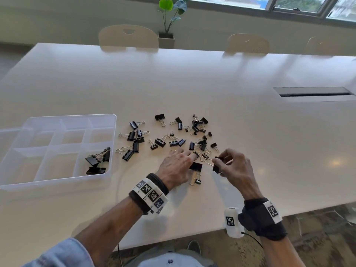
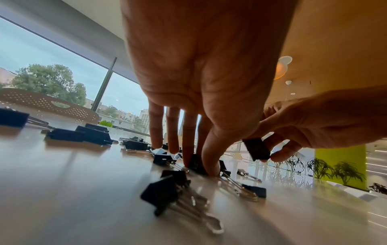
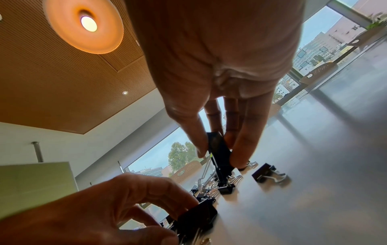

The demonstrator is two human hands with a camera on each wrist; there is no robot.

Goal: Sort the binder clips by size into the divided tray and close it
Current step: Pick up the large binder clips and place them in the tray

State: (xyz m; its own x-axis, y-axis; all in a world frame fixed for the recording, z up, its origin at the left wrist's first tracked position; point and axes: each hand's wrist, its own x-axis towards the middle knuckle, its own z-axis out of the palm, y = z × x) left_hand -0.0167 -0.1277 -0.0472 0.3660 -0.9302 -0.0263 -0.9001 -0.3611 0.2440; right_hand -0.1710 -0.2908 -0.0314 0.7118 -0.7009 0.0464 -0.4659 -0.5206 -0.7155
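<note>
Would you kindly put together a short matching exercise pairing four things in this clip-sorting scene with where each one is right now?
Things:
1. divided tray
2. right hand
3. left hand
4. potted plant

Places or states:
A. behind the table's far edge, between chairs
B. pinching a black binder clip lifted off the table
C. open, with a few large clips in its near right compartment
D. fingers down on a clip lying on the table

Pairs: 1-C, 2-B, 3-D, 4-A
</note>
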